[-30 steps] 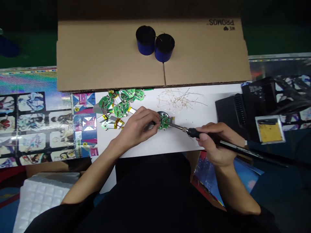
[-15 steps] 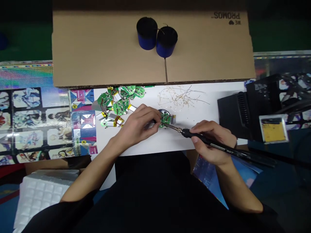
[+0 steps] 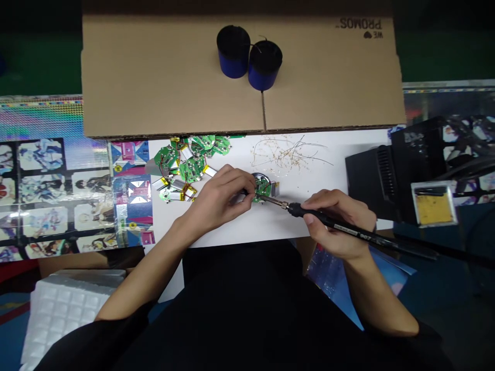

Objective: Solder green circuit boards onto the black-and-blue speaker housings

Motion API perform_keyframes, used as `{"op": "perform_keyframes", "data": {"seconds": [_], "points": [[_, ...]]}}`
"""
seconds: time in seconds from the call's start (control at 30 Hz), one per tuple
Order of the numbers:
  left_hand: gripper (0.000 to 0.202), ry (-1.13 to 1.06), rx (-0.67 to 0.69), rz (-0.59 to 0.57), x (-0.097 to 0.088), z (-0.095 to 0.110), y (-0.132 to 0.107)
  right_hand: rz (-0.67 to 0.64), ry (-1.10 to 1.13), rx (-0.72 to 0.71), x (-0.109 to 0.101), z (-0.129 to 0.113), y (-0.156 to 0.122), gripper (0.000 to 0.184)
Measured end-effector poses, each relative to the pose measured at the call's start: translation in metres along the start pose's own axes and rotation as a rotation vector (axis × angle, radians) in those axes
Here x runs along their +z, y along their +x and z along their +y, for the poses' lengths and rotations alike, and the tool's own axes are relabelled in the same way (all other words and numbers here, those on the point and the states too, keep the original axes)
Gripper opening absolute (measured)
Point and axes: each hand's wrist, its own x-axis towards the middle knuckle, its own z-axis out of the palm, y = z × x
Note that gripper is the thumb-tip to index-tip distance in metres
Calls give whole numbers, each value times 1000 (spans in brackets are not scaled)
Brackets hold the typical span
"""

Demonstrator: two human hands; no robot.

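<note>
My right hand (image 3: 340, 221) is closed around a black soldering iron (image 3: 328, 220), its metal tip pointing left onto a round green circuit board (image 3: 263, 186). At the board's left edge my left hand (image 3: 222, 201) is pinched, thumb against fingers. Something thin and dark shows between those fingers, too small to make out. A dark ring lies around the board's far side, and a small silver battery (image 3: 275, 188) sits at its right. Left of the board lies a pile of green circuit boards (image 3: 192, 169) with wired silver batteries.
Loose wires and yellowish bits (image 3: 288, 154) lie on the white work surface (image 3: 247, 226). A cardboard box (image 3: 162, 77) behind bears two blue-black cylinders (image 3: 232, 59). On the right stand a black device (image 3: 371, 178) and a tray with a yellow sponge (image 3: 433, 207). White foam (image 3: 64, 309) is lower left.
Almost nothing differs. The iron and my right hand have shifted very slightly, with the tip still at the board; my left hand keeps its pinch in place.
</note>
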Motion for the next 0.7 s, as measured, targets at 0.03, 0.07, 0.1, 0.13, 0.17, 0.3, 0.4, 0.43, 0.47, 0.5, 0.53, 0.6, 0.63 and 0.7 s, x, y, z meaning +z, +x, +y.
{"op": "perform_keyframes", "data": {"seconds": [0.03, 0.07, 0.1, 0.13, 0.17, 0.3, 0.4, 0.43, 0.47, 0.5, 0.53, 0.6, 0.63, 0.7], "points": [[10, 2, 0, -3, 0, 0, 0, -1, -3, -1, 0, 0, 0, 7], [10, 4, 3, -3, 0, 0, 0, -4, -2, -4, 0, 0, 0, 7], [10, 5, 7, 0, 0, 0, 0, -11, 2, -7, 0, 0, 0, 7], [10, 6, 12, 3, 0, 1, 0, -14, 8, -12, 0, 0, 0, 7], [10, 6, 17, 7, -1, 1, 0, -14, 17, -20, -1, 1, 0, 7], [10, 4, 38, 11, -1, 0, 0, 68, 76, -64, -5, 6, -4, 5], [11, 12, 47, 5, -1, 0, 0, 193, 80, -94, -6, 11, -7, 7], [11, 15, 49, 5, -1, 1, 0, 238, 72, -95, -5, 12, -7, 9], [11, 18, 50, 5, -1, 1, 0, 280, 68, -87, -4, 12, -8, 12], [11, 19, 51, 5, -1, 1, 0, 317, 75, -70, -1, 11, -8, 13], [10, 21, 55, 5, -1, 1, 0, 342, 97, -49, 2, 11, -8, 15], [10, 23, 62, 6, -2, 1, 1, 340, 181, -10, 9, 8, -10, 23], [10, 24, 64, 5, -2, 1, 1, 319, 229, 3, 12, 7, -12, 29], [9, 25, 69, 6, -2, 0, 1, 264, 289, 25, 20, 6, -15, 41]]}}
